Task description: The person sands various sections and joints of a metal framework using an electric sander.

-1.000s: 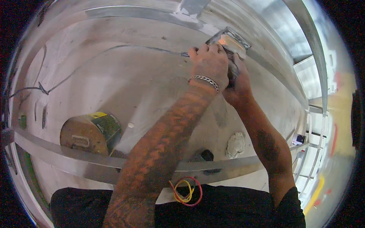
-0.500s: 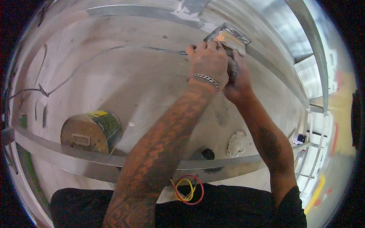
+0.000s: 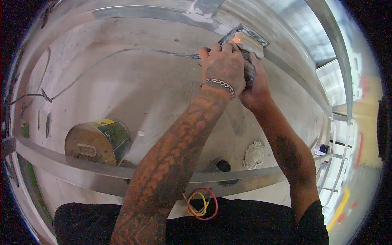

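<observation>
— Left hand (image 3: 223, 64), right hand (image 3: 259, 81) and corded hand tool (image 3: 250, 44) have shifted slightly up and leftward since the picture of one second ago; the drum (image 3: 87, 145) and crumpled white pad (image 3: 254, 155) have kept their places.

— Where does the tool lie?

— Above and right of centre, its flat plate apparently against the metal bar (image 3: 141, 14), near a joint marked by a whitish patch (image 3: 200, 17). Its cable (image 3: 175, 54) runs leftward.

— And the fingers?

— Those of the left curl over the tool from above, the thumb projecting to the side. The right hand wraps the dark handle, thumb along its flank; its remaining fingertips are hidden.

— How far has the work advanced?

— Judged from the posture, it is under way at this spot and unfinished. The surface beneath the plate is concealed, so what remains along the bar cannot be told.
</observation>
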`<move>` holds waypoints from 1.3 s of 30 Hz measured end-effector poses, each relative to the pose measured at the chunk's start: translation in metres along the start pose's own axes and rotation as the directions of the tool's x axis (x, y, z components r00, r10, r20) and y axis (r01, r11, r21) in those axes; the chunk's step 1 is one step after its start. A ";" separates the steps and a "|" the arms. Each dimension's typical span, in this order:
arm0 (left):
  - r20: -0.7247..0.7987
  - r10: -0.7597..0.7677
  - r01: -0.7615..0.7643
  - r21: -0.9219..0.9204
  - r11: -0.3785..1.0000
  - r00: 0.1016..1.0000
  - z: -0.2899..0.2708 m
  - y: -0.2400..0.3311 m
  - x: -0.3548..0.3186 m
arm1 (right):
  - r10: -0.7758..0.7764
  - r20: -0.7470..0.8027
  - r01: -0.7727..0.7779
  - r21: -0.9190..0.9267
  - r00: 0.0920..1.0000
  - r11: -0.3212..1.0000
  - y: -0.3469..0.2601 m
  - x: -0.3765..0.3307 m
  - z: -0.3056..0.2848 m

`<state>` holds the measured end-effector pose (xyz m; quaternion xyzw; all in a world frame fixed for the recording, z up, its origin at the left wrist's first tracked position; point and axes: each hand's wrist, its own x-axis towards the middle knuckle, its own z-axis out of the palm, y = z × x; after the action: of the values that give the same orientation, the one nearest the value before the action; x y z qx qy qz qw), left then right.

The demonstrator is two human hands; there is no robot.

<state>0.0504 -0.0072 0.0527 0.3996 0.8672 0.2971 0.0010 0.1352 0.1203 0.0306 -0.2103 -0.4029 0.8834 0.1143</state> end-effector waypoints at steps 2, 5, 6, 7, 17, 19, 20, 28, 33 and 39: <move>-0.021 0.002 -0.001 0.010 1.000 1.000 0.004 0.001 -0.001 | -0.007 -0.031 0.005 -0.060 1.000 0.998 0.000 -0.003 0.001; 0.038 0.005 -0.005 -0.008 1.000 0.999 0.004 0.004 0.001 | -0.040 -0.068 0.028 -0.171 0.997 0.985 0.000 -0.006 -0.005; 0.056 0.024 -0.023 -0.020 1.000 0.998 0.004 0.004 0.001 | -0.051 -0.079 0.034 -0.205 0.996 0.978 -0.001 -0.007 -0.007; 0.074 0.042 -0.040 -0.031 0.999 0.996 0.004 0.005 0.002 | -0.056 -0.089 0.035 -0.220 0.994 0.975 -0.002 -0.009 -0.008; 0.066 0.085 -0.084 -0.008 0.996 0.994 0.016 0.005 0.000 | -0.027 -0.021 0.023 -0.171 0.999 0.985 0.003 -0.008 -0.022; 0.053 0.044 -0.045 0.016 0.999 0.998 0.014 0.002 -0.001 | -0.070 -0.020 0.064 -0.200 0.997 0.978 0.007 0.000 -0.028; 0.053 0.045 -0.045 0.016 0.999 0.998 0.014 0.002 -0.001 | -0.113 -0.020 0.105 -0.231 0.993 0.967 0.007 0.003 -0.032; 0.037 0.090 -0.089 -0.030 0.996 0.995 0.009 0.002 0.000 | 0.068 -0.142 -0.049 0.137 0.988 0.989 -0.004 -0.008 -0.002; -0.028 0.020 -0.021 -0.023 1.000 0.999 0.013 0.001 0.003 | -0.139 -0.079 0.099 -0.381 0.987 0.919 0.003 -0.004 -0.002; 0.027 0.055 -0.054 -0.012 0.998 0.998 0.010 0.004 0.002 | -0.115 -0.041 0.086 -0.439 0.992 0.894 -0.003 -0.012 -0.003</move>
<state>0.0540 0.0016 0.0470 0.4272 0.8542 0.2962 0.0071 0.1473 0.1193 0.0347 -0.2387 -0.5969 0.7561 0.1230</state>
